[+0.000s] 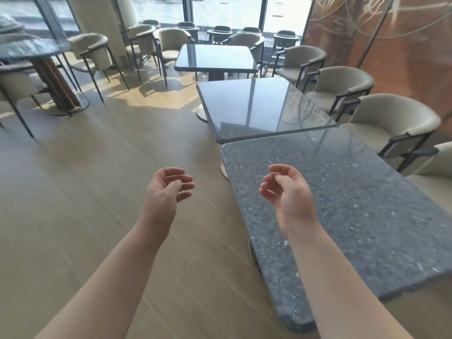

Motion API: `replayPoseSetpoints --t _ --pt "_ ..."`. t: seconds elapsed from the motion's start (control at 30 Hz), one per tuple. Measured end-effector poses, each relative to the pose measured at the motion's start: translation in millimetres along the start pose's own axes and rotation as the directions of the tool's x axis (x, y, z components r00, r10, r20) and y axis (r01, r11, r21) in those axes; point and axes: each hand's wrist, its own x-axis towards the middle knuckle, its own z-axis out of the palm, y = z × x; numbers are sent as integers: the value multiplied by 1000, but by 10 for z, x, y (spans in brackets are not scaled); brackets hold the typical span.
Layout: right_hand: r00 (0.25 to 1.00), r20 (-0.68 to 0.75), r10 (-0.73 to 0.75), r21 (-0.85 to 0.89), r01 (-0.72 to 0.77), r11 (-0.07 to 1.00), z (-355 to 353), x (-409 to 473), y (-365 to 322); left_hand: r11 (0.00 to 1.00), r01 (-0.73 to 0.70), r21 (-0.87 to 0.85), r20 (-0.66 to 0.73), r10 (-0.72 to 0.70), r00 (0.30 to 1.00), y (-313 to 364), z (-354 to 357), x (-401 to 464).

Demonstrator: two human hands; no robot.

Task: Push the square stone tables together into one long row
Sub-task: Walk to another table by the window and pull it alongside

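Note:
Three square grey speckled stone tables stand in a line running away from me on the right. The nearest table (pixel 354 204) touches the middle table (pixel 264 106) along their shared edge, the two slightly skewed. The far table (pixel 215 57) stands apart from the middle one, with a gap of floor between them. My left hand (pixel 168 189) hovers over the floor left of the nearest table, palm up, fingers loosely curled, holding nothing. My right hand (pixel 286 192) hovers above the nearest table's left part, fingers curled and apart, empty.
Beige armchairs (pixel 391 126) line the right side of the tables, in front of a rust-coloured wall panel. More chairs (pixel 168 45) stand around the far table and by the windows. A round table (pixel 31 50) with chairs is at far left. Wooden floor (pixel 97 179) spreads to my left.

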Motion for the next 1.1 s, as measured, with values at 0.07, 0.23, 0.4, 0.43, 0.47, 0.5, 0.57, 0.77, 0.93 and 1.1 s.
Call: replayPoseSetpoints --t 0.07,0.23,0.4,0.43,0.47,0.5,0.57,0.77,0.93,1.1 --pt "999 34 -13 -21 13 1000 -242 -98 -87 1000 -27 -10 -31 26 999 14 200 -271" --pt "995 100 -12 -85 21 996 -1049 -352 -284 995 -95 -43 -137 88 987 -15 883 -1003" --pt "982 191 1 -123 23 992 -1833 -664 -669 994 -104 -29 -206 96 974 -75 1678 -1782" --pt "978 209 -7 -123 33 992 -1956 -725 -762 994 -109 -17 -211 103 972 -66 1812 -1918" --pt "973 229 -17 -120 46 992 -2062 -778 -844 993 -122 -10 -225 116 967 -48 1920 -2038" --pt "968 248 -28 -117 59 991 -2156 -824 -924 991 -136 -7 -244 130 961 -22 2006 -2143" --pt "962 271 -45 -118 79 990 -2306 -879 -1049 987 -159 0 -272 153 950 43 2126 -2305" --pt "955 293 -53 -94 84 992 -2508 -989 -1238 976 -216 29 -294 215 931 214 2256 -2701" --pt "958 279 -60 -118 96 988 -2520 -995 -1259 975 -217 46 -295 220 930 228 2227 -2810" --pt "951 301 -72 -112 110 988 -2402 -1036 -1256 978 -209 1 -320 198 927 237 2103 -2768"
